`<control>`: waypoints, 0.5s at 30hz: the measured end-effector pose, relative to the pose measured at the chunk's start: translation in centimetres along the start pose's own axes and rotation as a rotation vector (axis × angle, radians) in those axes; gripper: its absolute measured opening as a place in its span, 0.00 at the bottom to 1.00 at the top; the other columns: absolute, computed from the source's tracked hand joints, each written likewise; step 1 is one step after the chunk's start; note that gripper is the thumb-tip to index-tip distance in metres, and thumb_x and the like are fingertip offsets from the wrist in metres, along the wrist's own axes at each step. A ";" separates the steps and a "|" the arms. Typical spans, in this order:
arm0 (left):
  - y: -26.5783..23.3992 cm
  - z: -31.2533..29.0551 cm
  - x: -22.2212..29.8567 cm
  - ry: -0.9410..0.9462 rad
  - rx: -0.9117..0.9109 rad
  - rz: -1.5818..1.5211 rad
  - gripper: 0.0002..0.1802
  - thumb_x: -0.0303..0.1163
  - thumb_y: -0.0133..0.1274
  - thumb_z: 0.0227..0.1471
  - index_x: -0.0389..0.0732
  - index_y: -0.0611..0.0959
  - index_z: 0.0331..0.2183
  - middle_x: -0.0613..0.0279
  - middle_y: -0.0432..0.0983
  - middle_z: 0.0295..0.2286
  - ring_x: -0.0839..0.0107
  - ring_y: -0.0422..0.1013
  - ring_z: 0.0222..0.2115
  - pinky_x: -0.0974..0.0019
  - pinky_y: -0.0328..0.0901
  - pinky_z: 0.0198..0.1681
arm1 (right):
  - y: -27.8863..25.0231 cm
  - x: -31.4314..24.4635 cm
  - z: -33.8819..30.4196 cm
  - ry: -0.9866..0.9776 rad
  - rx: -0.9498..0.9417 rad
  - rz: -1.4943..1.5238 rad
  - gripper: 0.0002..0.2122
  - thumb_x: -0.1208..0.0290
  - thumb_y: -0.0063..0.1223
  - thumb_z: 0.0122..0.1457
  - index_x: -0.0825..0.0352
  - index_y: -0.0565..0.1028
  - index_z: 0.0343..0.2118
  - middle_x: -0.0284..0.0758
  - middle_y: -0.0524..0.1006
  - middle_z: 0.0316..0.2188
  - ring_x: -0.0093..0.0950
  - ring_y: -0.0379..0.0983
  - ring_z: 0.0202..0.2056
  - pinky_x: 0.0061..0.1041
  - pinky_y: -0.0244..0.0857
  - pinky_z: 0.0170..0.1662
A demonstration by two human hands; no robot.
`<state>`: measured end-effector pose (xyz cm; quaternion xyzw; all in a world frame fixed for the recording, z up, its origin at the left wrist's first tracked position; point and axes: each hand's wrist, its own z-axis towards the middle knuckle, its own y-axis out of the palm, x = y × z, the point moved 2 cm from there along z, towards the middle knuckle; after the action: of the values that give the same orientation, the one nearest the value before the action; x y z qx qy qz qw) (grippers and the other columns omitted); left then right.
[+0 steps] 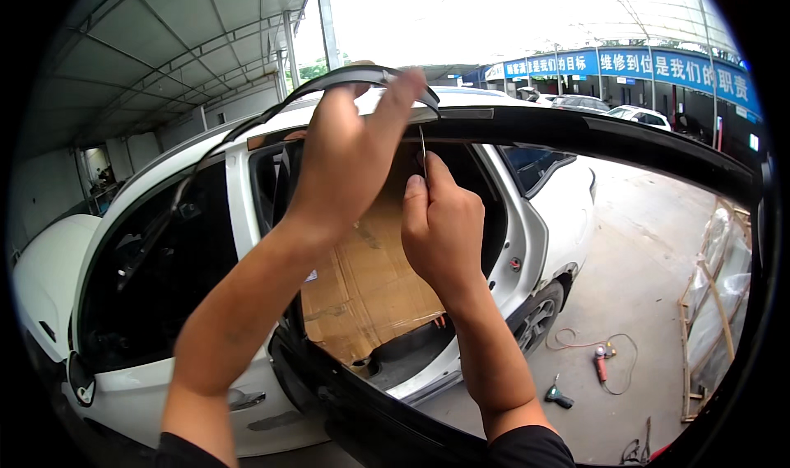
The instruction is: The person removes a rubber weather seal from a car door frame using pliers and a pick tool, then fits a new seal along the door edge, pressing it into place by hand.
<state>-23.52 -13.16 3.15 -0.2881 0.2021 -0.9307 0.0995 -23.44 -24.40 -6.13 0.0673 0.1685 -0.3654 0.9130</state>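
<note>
My left hand (350, 151) was clamped on the black trim strip (362, 76) at the top edge of the open car door (576, 135) to keep it still, while my right hand (442, 225) pinched a thin metal tool (423, 149) (pointing up) just under it.

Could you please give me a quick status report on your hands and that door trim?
Left hand gripping black trim strip atop open door frame. Right hand pinching thin metal tool just below strip. Nothing between hands and strip.
</note>
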 end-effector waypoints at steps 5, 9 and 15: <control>4.0 4.3 1.3 -0.038 0.373 -0.655 0.23 0.44 0.34 0.63 0.32 0.72 0.35 0.46 0.78 0.26 0.62 0.76 0.29 0.64 0.71 0.38 | 0.1 -0.7 0.4 -0.013 -0.021 -0.006 0.09 0.72 0.45 0.58 0.75 0.71 0.33 0.48 0.72 0.14 0.48 0.72 0.19 0.42 0.66 0.25; 3.7 6.8 1.8 -0.121 0.268 -0.636 0.22 0.41 0.32 0.61 0.33 0.71 0.29 0.56 0.69 0.16 0.60 0.72 0.16 0.59 0.72 0.22 | 0.2 -0.4 0.5 -0.037 0.037 -0.003 0.07 0.73 0.46 0.57 0.74 0.70 0.30 0.48 0.72 0.13 0.48 0.72 0.19 0.42 0.65 0.23; 3.9 9.4 2.0 -0.165 0.088 -0.524 0.18 0.38 0.32 0.62 0.36 0.68 0.27 0.63 0.61 0.13 0.66 0.64 0.14 0.55 0.69 0.22 | 0.4 -0.2 0.3 -0.007 0.032 0.020 0.06 0.74 0.46 0.56 0.72 0.69 0.28 0.47 0.71 0.13 0.49 0.72 0.18 0.43 0.65 0.23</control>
<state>-19.50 -20.24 9.55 -0.4008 0.0713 -0.9060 -0.1159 -23.23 -24.10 -5.73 0.0826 0.1589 -0.3592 0.9159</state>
